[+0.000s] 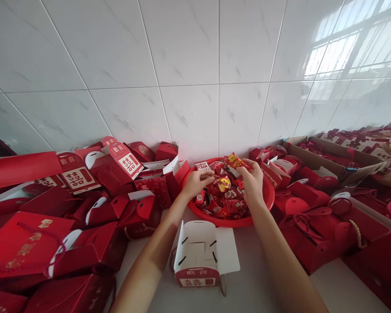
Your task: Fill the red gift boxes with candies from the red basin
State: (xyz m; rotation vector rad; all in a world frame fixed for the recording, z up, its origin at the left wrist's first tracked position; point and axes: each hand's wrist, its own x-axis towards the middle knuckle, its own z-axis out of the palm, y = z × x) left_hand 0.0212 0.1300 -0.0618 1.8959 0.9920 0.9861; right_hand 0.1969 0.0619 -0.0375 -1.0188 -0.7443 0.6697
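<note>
A round red basin [270, 191] full of wrapped candies [226, 202] stands against the tiled wall. Over its left part is my left hand [197, 182], fingers pinched together; what they hold, if anything, is too small to tell. My right hand [252, 176], at the basin's right side, grips a red and gold packet [234, 161] between thumb and fingers. In front of the basin, between my forearms, an open red and white box [197, 252] stands with its flaps spread. Its white inside shows dark slots and no candies.
Many red gift boxes [97, 243] are heaped on the left, and more [313, 234] lie on the right. Behind those on the right is a cardboard carton [332, 158] with red items inside. A white tiled wall [189, 113] rises behind everything.
</note>
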